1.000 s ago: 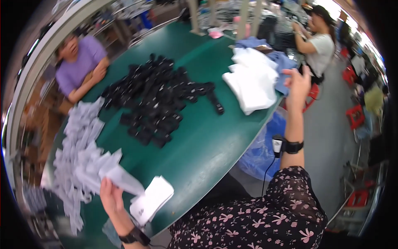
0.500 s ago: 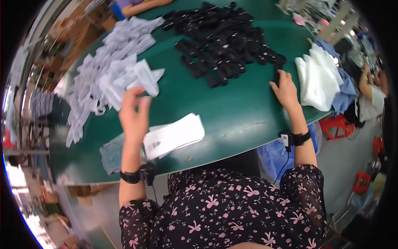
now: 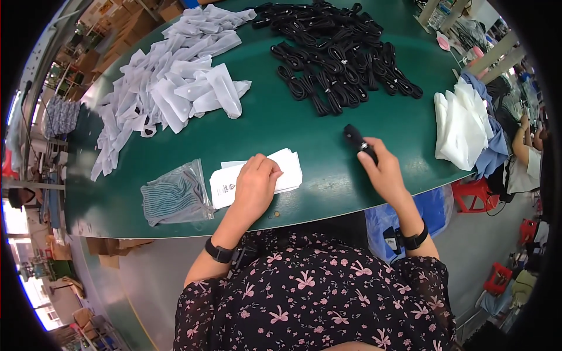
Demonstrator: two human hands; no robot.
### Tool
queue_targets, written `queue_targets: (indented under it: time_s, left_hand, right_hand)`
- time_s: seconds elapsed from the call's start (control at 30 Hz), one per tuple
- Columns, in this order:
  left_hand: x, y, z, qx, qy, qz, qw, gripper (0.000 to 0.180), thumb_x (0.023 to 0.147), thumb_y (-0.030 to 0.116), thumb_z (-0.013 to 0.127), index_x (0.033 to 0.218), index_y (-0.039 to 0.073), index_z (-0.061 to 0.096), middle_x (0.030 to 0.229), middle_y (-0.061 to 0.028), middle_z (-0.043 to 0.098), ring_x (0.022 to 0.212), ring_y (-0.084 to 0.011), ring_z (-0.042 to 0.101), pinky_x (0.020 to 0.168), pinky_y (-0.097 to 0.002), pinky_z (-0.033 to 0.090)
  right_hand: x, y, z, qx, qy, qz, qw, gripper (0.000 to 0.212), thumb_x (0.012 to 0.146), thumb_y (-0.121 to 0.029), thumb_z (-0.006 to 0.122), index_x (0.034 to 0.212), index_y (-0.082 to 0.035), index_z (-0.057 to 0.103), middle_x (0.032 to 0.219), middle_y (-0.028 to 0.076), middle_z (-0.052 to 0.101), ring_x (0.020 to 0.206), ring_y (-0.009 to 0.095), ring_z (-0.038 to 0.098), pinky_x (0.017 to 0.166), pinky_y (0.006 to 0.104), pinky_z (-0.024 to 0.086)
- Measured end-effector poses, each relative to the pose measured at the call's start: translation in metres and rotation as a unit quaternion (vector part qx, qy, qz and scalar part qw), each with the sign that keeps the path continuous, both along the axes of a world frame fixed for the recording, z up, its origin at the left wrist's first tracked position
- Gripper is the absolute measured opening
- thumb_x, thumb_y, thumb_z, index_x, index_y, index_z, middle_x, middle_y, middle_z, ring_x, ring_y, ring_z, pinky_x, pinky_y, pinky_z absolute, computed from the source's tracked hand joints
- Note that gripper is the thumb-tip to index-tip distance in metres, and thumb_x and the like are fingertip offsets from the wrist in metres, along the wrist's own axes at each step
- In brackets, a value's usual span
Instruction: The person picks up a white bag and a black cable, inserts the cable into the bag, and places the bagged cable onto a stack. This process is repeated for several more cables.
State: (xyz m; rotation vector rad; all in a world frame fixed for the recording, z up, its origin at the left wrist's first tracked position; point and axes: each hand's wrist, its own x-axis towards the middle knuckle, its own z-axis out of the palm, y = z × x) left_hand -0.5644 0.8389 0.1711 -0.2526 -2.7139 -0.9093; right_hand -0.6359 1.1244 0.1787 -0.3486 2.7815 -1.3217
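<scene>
A bundled black cable (image 3: 355, 139) is gripped between the thumb and fingers of my right hand (image 3: 381, 169), held over the green table near its front edge. My left hand (image 3: 254, 184) lies on a small stack of white printed paper sheets (image 3: 288, 165). Its fingers are curled together at the fingertips, and whether they pinch a sheet is hidden. Beyond my right hand lies a pile of coiled black cables (image 3: 339, 67), tied in bundles. Further to the left spreads a heap of frosted plastic bags (image 3: 170, 76).
A clear bag with a striped grey-blue cloth (image 3: 175, 196) lies left of the sheets. Folded white material (image 3: 462, 126) sits on blue cloth (image 3: 494, 134) at the green table's (image 3: 319, 149) right edge. A red stool (image 3: 477, 196) stands beyond that edge.
My right hand has come back from the cable pile toward me, bringing one bundled cable. My left hand has moved right and down from near the plastic bags onto the paper sheets.
</scene>
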Motion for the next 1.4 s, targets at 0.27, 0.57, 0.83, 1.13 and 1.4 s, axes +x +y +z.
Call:
queue_targets:
  time_s: [0.27, 0.57, 0.83, 1.13, 1.4]
  left_hand:
    - [0.005, 0.002, 0.000, 0.091, -0.048, 0.045, 0.994, 0.008, 0.081, 0.000, 0.067, 0.084, -0.001, 0.060, 0.081, -0.0110, 0.058, 0.074, -0.0253, 0.057, 0.067, -0.0348, 0.047]
    - [0.007, -0.001, 0.008, 0.192, -0.054, 0.004, 0.980, 0.011, 0.082, -0.004, 0.065, 0.088, -0.002, 0.057, 0.087, -0.0094, 0.058, 0.076, -0.0206, 0.055, 0.071, -0.0303, 0.046]
    - [0.006, 0.000, 0.022, 0.012, 0.078, -0.128, 0.989, 0.015, 0.077, -0.007, 0.066, 0.088, 0.000, 0.058, 0.089, -0.0118, 0.057, 0.083, -0.0301, 0.056, 0.073, -0.0361, 0.046]
    - [0.001, -0.006, 0.026, 0.010, 0.102, -0.078, 0.992, 0.015, 0.078, -0.007, 0.064, 0.089, 0.000, 0.056, 0.089, -0.0132, 0.058, 0.085, -0.0310, 0.056, 0.074, -0.0388, 0.046]
    - [0.007, -0.006, 0.005, 0.012, -0.008, -0.021, 1.000, 0.014, 0.081, -0.004, 0.064, 0.090, -0.001, 0.056, 0.086, -0.0135, 0.057, 0.081, -0.0309, 0.058, 0.073, -0.0375, 0.047]
  right_hand:
    - [0.017, -0.043, 0.008, -0.036, 0.159, 0.181, 0.970, 0.036, 0.085, -0.009, 0.068, 0.119, -0.005, 0.060, 0.084, 0.011, 0.058, 0.071, 0.028, 0.057, 0.063, 0.0355, 0.047]
    - [0.008, -0.053, 0.003, 0.023, 0.255, 0.272, 0.928, 0.038, 0.082, -0.009, 0.070, 0.120, -0.009, 0.064, 0.079, 0.007, 0.053, 0.068, 0.023, 0.055, 0.060, 0.0348, 0.047]
    - [-0.001, -0.049, -0.004, -0.246, -0.397, 0.216, 0.857, 0.024, 0.096, -0.017, 0.057, 0.116, -0.004, 0.062, 0.079, 0.001, 0.056, 0.066, 0.009, 0.051, 0.057, 0.0257, 0.042]
    - [0.002, -0.053, -0.007, -0.305, -0.371, 0.215, 0.850, 0.026, 0.096, -0.019, 0.059, 0.115, -0.001, 0.059, 0.082, 0.002, 0.057, 0.070, 0.003, 0.047, 0.054, 0.0158, 0.033]
    - [0.010, -0.058, -0.004, -0.277, -0.351, 0.157, 0.881, 0.031, 0.089, -0.022, 0.069, 0.110, 0.000, 0.062, 0.082, -0.002, 0.057, 0.071, 0.005, 0.049, 0.062, 0.0194, 0.038]
